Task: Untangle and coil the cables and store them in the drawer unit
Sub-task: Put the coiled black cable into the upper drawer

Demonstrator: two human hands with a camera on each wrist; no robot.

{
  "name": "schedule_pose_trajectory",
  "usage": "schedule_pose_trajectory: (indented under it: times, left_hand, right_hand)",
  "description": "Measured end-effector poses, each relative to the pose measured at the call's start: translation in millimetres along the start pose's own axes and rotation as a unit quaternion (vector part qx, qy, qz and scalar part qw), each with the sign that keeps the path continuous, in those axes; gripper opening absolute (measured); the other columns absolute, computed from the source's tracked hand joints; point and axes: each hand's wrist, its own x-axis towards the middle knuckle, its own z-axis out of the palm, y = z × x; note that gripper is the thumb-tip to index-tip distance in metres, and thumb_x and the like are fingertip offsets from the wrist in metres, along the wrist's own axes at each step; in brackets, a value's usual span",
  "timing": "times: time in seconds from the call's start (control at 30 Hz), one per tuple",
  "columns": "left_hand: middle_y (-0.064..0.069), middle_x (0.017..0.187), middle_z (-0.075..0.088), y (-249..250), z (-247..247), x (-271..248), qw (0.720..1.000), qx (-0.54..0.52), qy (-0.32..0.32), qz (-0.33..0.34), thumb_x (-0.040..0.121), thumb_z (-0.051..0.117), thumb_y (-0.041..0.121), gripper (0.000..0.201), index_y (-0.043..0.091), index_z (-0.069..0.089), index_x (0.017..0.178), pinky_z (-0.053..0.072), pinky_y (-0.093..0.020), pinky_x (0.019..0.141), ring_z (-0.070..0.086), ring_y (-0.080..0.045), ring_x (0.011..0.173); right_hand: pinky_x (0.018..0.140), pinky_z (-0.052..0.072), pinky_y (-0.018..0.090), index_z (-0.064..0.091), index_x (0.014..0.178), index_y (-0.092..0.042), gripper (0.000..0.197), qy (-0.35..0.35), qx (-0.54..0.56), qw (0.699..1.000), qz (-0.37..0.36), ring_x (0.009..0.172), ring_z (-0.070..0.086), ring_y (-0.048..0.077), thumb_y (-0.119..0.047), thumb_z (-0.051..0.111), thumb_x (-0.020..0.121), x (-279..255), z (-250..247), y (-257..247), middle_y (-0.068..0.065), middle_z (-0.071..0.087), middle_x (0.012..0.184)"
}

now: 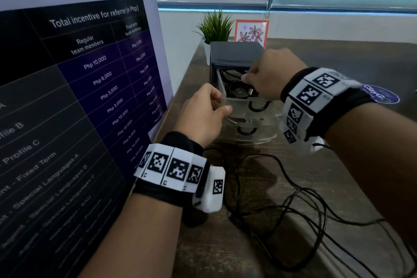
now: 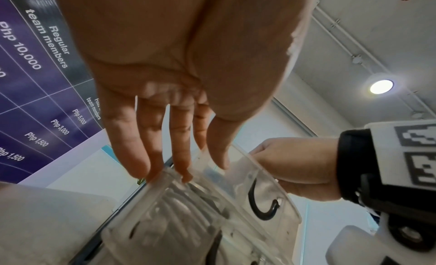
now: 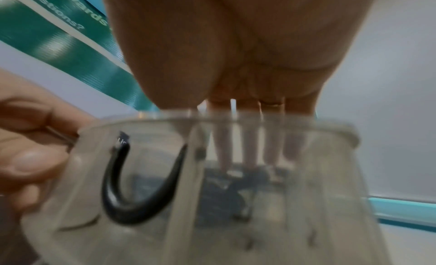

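Observation:
The drawer unit (image 1: 237, 54) has a dark grey top and clear drawers with black loop handles (image 3: 132, 203). Its top drawer (image 1: 239, 102) is pulled out and holds a coiled black cable (image 1: 234, 88). My left hand (image 1: 209, 106) pinches the drawer's front left corner (image 2: 271, 185), thumb inside the wall and fingers (image 2: 139, 157) along the side. My right hand (image 1: 250, 79) reaches down into the drawer, its straight fingers (image 3: 247, 147) pressing on the coil. Tangled black cables (image 1: 293, 198) lie loose on the table in front of the unit.
A large poster board (image 1: 79, 97) leans close along the left. Behind the unit stand a small potted plant (image 1: 216, 27) and a framed flower picture (image 1: 251, 30). The dark wooden table (image 1: 338, 56) runs to the right, and its front edge crosses the lower right.

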Motion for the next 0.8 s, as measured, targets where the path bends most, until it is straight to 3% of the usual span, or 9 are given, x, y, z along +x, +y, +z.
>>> schedule_pose_trajectory:
  times: [0.1,0.2,0.27,0.4,0.47,0.53,0.67,0.8]
  left_hand:
    - [0.012,0.091,0.057,1,-1,0,1.000,0.001,0.004,-0.001,0.092,0.067,0.028,0.017,0.026,0.052,0.099,0.046,-0.025,0.074,0.055,-0.005,0.084]
    - [0.011,0.092,0.057,3,-1,-1,1.000,0.010,0.007,-0.006,0.092,0.068,0.030,0.019,0.025,0.052,0.101,0.047,-0.027,0.075,0.057,-0.008,0.087]
    - [0.012,0.093,0.057,3,-1,-1,1.000,0.012,0.003,-0.009,0.092,0.068,0.031,0.020,0.026,0.051,0.102,0.046,-0.027,0.077,0.057,-0.009,0.090]
    - [0.012,0.096,0.057,4,-2,-3,1.000,0.016,-0.009,-0.013,0.092,0.066,0.031,0.020,0.026,0.051,0.104,0.045,-0.027,0.078,0.057,-0.010,0.095]
    - [0.012,0.098,0.058,5,-2,-4,1.000,0.011,-0.013,-0.011,0.093,0.066,0.032,0.020,0.026,0.050,0.105,0.045,-0.027,0.078,0.057,-0.010,0.096]
    - [0.012,0.099,0.058,5,-3,-3,1.000,0.008,-0.017,-0.007,0.093,0.065,0.032,0.020,0.026,0.050,0.105,0.045,-0.026,0.078,0.057,-0.009,0.096]
    - [0.012,0.099,0.058,4,-2,-2,1.000,0.014,-0.021,-0.002,0.093,0.065,0.032,0.020,0.026,0.051,0.105,0.043,-0.023,0.075,0.057,-0.008,0.095]
    - [0.011,0.097,0.060,3,-2,-1,1.000,0.013,-0.023,-0.004,0.091,0.067,0.031,0.018,0.026,0.052,0.101,0.046,-0.026,0.077,0.058,-0.008,0.094]
  right_hand:
    - [0.077,0.039,0.026,0.074,0.098,-0.023,0.022,-0.009,0.033,0.998,-0.051,0.085,0.054,0.015,-0.042,0.070,0.088,-12,-16,0,-0.003,0.064,0.093]
    - [0.075,0.038,0.023,0.076,0.097,-0.030,0.015,-0.088,0.012,0.993,-0.074,0.075,0.055,0.006,-0.027,0.078,0.082,-13,-22,-1,-0.015,0.064,0.079]
    - [0.077,0.039,0.023,0.076,0.100,-0.032,0.019,-0.118,-0.026,0.989,-0.079,0.080,0.057,0.009,-0.022,0.076,0.084,-8,-18,-2,-0.019,0.059,0.074]
    - [0.077,0.043,0.024,0.077,0.096,-0.032,0.013,-0.105,-0.042,0.990,-0.083,0.083,0.059,0.012,-0.026,0.073,0.086,-4,-10,-1,-0.022,0.056,0.071]
    - [0.077,0.048,0.026,0.078,0.093,-0.031,0.010,-0.093,-0.029,0.993,-0.065,0.083,0.060,0.013,-0.030,0.077,0.083,-1,-9,1,-0.020,0.059,0.072]
    - [0.078,0.054,0.031,0.078,0.090,-0.027,0.012,-0.079,-0.024,0.996,-0.035,0.085,0.064,0.018,-0.032,0.080,0.079,4,-9,1,-0.010,0.068,0.080]
    - [0.083,0.058,0.043,0.074,0.096,-0.017,0.031,-0.062,-0.031,0.997,0.013,0.089,0.065,0.028,-0.037,0.083,0.074,11,-2,0,0.005,0.072,0.096]
    - [0.080,0.051,0.031,0.075,0.103,-0.025,0.029,-0.051,-0.001,0.999,0.006,0.089,0.060,0.022,-0.036,0.082,0.077,10,0,3,-0.001,0.067,0.096]
